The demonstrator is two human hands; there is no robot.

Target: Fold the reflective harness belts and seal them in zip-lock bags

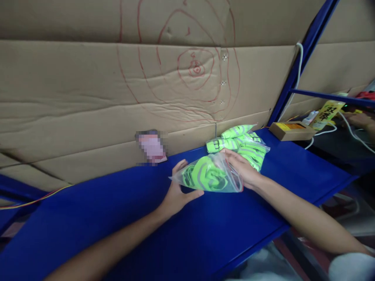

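Observation:
A clear zip bag [209,175] with a rolled neon-green piece with grey reflective stripes inside is held above the blue table [140,218]. My right hand [241,168] grips its right end near the red-edged opening, some fingers hidden behind the plastic. At the bag's left end is my left hand [178,195], its thumb apart below the bag and its fingers reaching up behind it. Just behind my right hand, several bagged neon-green bundles [252,150] lie in a pile against the cardboard.
A phone-like object [152,147], blurred out, leans on the cardboard wall [73,97]. At the right are a small brown box [291,130], a yellow packet [328,115], white cables and a blue metal post [304,58]. Another person's hand [359,119] shows at the far right.

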